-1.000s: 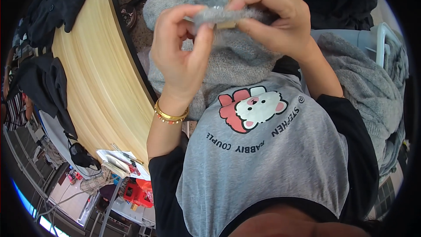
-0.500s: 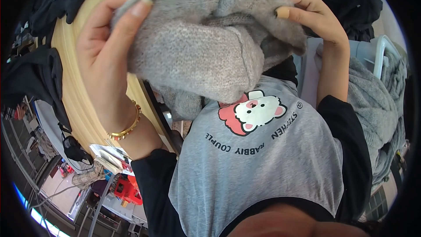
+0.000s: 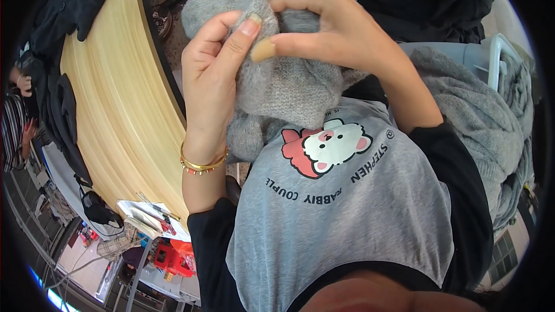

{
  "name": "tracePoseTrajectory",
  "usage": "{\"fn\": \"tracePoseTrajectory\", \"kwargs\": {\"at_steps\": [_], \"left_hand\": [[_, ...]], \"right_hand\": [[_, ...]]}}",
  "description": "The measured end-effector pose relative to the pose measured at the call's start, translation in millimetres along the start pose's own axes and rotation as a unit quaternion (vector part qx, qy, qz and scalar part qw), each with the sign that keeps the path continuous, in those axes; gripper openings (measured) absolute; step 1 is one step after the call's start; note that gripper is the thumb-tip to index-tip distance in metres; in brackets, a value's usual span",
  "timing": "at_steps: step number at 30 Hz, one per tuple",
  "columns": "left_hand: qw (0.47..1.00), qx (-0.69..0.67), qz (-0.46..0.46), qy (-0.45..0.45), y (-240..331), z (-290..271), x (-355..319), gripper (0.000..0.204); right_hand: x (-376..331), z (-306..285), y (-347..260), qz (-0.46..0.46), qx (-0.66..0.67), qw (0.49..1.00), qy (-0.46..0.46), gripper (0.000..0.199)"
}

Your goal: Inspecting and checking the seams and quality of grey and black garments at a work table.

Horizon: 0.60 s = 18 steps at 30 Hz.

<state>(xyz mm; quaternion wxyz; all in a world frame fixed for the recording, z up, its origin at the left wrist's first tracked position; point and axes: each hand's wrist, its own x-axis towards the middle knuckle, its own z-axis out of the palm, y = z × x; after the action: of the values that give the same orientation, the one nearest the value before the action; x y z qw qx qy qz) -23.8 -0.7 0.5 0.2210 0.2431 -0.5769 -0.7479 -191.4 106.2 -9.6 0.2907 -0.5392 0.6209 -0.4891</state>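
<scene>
A fuzzy grey knit garment (image 3: 298,95) is bunched up in front of my chest, over my lap. My left hand (image 3: 209,75) pinches a fold of it between thumb and fingers. From the right, my right hand (image 3: 344,32) reaches across with thumb and fingertips closing on the same fold, close to the left thumb. The garment's lower part hangs down against my shirt. Which part of the garment the fold belongs to, I cannot tell.
To the left runs a wooden table (image 3: 113,104), with dark garments (image 3: 66,121) along its far side and papers (image 3: 153,219) at its near end. More grey knits (image 3: 474,127) hang over a pale bin (image 3: 494,60) at right. Black cloth (image 3: 416,0) lies ahead. Another person's striped sleeve (image 3: 13,130) shows far left.
My hands were wide apart, stretching the garment's edge; now they have come together on one fold. The right hand moved left and the left hand moved right. The garment has bunched up.
</scene>
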Motion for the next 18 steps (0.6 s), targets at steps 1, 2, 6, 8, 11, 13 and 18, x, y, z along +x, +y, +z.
{"fn": "tracePoseTrajectory", "kwargs": {"at_steps": [1,2,6,8,11,13,18], "left_hand": [[1.000,-0.003,-0.001,-0.005,-3,1,1,0.017],[1.000,-0.006,0.014,0.020,-5,0,1,0.016],[0.995,-0.018,0.040,0.091,-7,-6,2,0.013],[0.986,-0.152,-0.044,0.061,-5,-14,0,0.013],[0.919,-0.345,-0.176,0.068,0,-6,-1,0.015],[0.922,-0.331,-0.183,0.086,-5,-8,-1,0.016],[0.930,-0.327,-0.163,0.043,2,-4,-2,0.016]], "right_hand": [[1,4,-1,-0.020,-0.042,0.999,-0.021,0.023],[2,9,1,0.033,0.035,0.999,-0.023,0.018],[1,7,2,-0.013,0.056,0.998,-0.012,0.009],[-1,4,0,-0.008,0.069,0.997,-0.035,0.009],[-3,9,5,-0.007,0.125,0.991,-0.046,0.009],[-3,10,6,-0.013,0.170,0.985,-0.038,0.009],[-6,3,-1,0.005,0.132,0.990,-0.043,0.009]]}}
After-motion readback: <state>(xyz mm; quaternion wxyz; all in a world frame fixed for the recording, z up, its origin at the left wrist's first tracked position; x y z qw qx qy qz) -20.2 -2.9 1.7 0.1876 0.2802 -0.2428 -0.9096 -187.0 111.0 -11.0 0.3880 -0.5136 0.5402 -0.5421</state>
